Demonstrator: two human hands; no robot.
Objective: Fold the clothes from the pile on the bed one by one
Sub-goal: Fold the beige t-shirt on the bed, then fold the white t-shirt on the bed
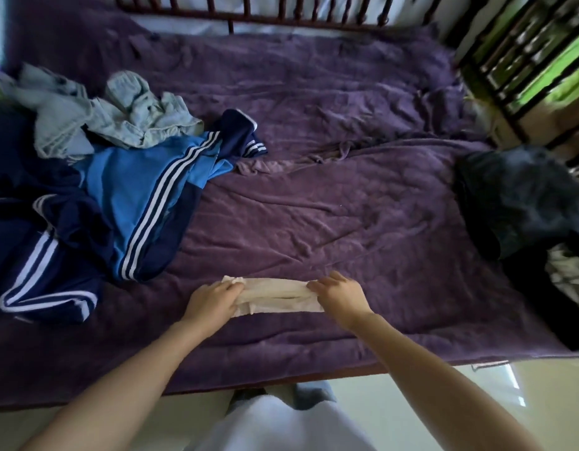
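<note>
Purple plush blanket, creased and rumpled, covers the whole bed and serves as the ground for everything else. On the blanket's left side sprawls one loose pile of clothes: slick navy and bright blue sportswear with triple white stripes, and crumpled pale grey-green cotton pieces on its far part. How many garments it holds cannot be told. At the blanket's right edge sits one dark, soft heap, blurred, its make-up unclear. Near the blanket's front edge, about midway along it, lies a single cream garment, thin and limp, drawn into a long narrow band. Two bare hands hold it, one at each end. The left hand has its fingers curled round the band's left end, a bunched tip showing just past the knuckles. The right hand pinches the right end under bent fingers.
</note>
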